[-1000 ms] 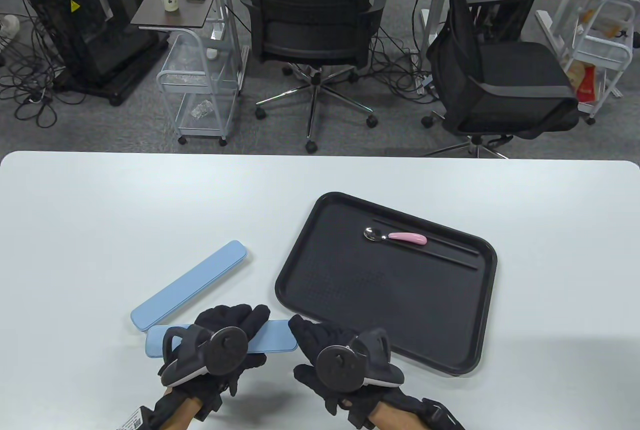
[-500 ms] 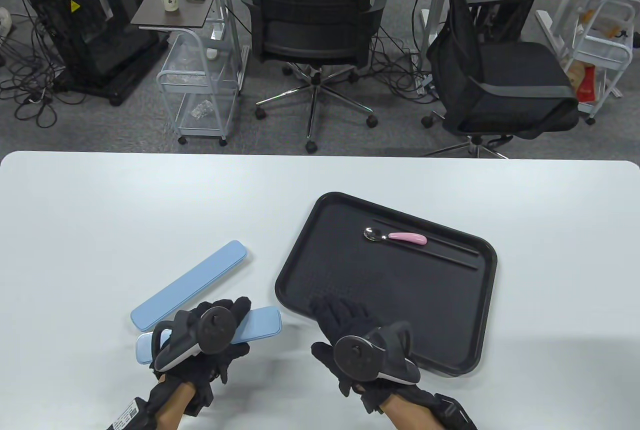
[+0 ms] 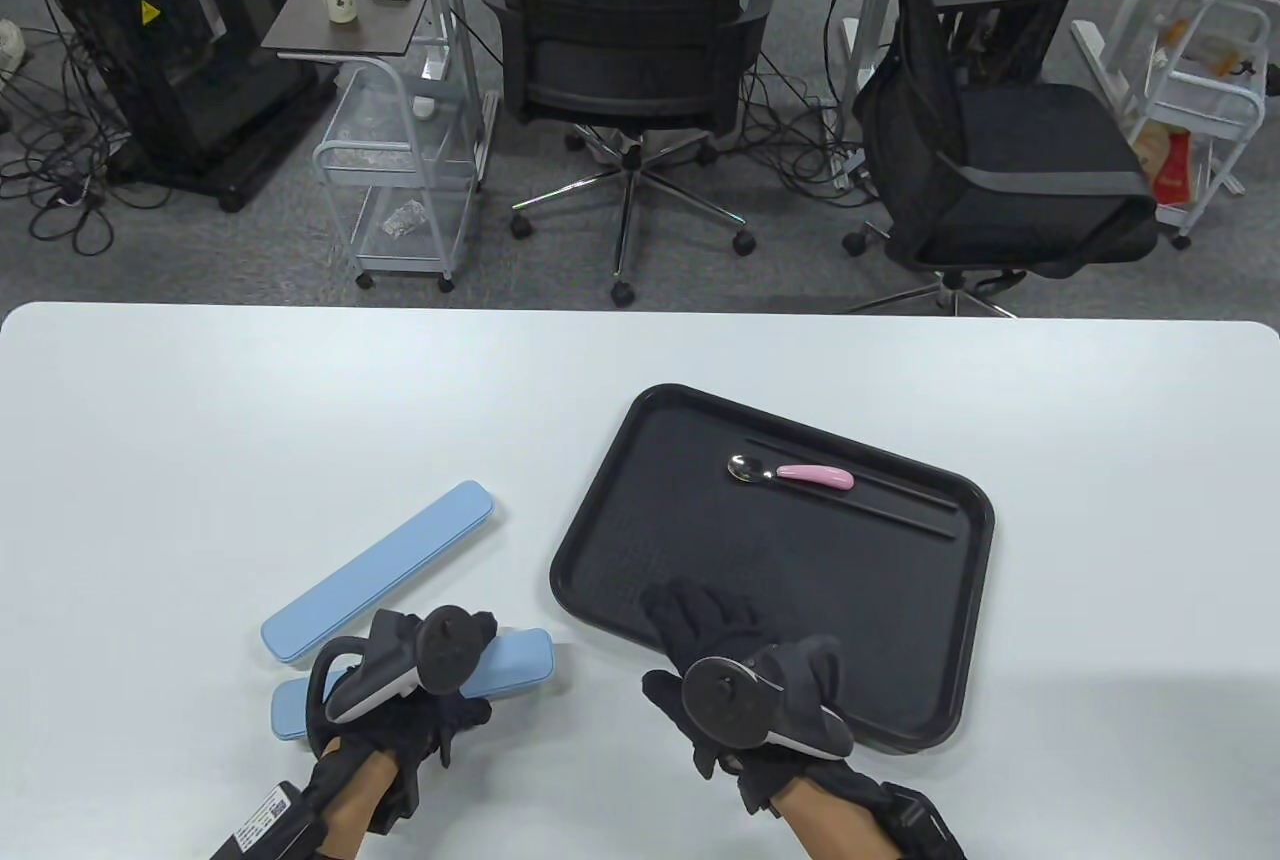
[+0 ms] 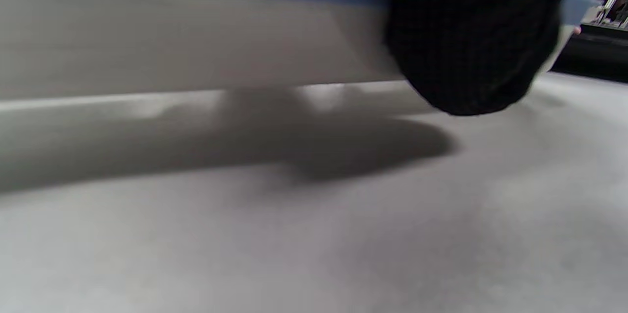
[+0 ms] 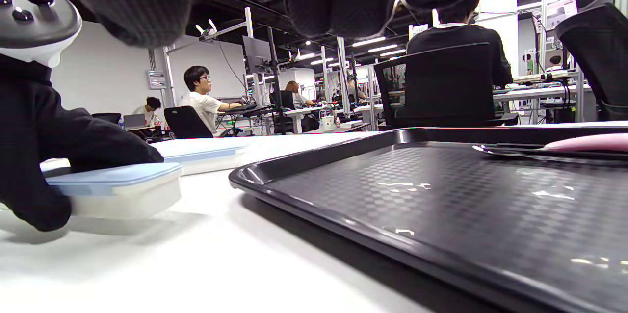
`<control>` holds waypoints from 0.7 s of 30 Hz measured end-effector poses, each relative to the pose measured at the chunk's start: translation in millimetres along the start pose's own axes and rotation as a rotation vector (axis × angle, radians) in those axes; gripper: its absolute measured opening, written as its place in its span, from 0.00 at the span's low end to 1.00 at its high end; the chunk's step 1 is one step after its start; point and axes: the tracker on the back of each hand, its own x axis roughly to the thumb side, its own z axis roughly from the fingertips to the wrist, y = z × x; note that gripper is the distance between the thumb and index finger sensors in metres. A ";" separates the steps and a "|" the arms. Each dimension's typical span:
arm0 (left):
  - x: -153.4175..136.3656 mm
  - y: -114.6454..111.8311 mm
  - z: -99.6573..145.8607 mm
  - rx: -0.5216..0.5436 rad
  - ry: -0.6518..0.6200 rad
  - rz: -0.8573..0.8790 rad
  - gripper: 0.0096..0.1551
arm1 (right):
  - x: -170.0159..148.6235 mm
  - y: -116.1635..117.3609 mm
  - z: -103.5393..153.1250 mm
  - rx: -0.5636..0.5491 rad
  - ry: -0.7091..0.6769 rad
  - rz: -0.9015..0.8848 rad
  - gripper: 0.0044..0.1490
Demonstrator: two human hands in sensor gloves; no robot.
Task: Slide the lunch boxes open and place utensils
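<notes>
Two long blue utensil boxes lie at the table's near left. My left hand [image 3: 462,648] lies over the nearer box [image 3: 522,660] and grips it; in the left wrist view a gloved finger [image 4: 471,33] presses on its side [image 4: 196,33]. The farther box [image 3: 380,568] lies free, slanted. My right hand [image 3: 700,622] is open, fingers spread, over the near left part of the black tray [image 3: 760,590]. A pink-handled spoon [image 3: 795,473] and black chopsticks [image 3: 870,492] lie at the tray's far side. The right wrist view shows the gripped box [image 5: 117,185], the tray [image 5: 392,195] and the spoon [image 5: 584,143].
The table's far edge [image 3: 640,308] runs in front of two office chairs and carts on the floor. The white tabletop [image 3: 250,420] stretches to the left of and behind the boxes. People sit at desks in the right wrist view's background.
My right hand has let go of the nearer box's right end and moved right, over the tray. My left hand has drawn that box a little to the left.
</notes>
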 end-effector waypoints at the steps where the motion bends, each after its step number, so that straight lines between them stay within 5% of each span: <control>1: -0.1 -1.5 -1.3 -0.014 0.005 -0.011 0.51 | -0.4 -0.1 0.0 0.001 0.002 0.000 0.49; 12: -0.5 -3.5 -3.5 -0.041 -0.008 0.014 0.54 | -2.1 -0.1 -0.5 0.006 0.007 0.005 0.49; 21: -9.9 21.3 12.4 0.129 -0.070 0.169 0.52 | -4.6 0.8 -2.2 0.007 0.021 0.000 0.49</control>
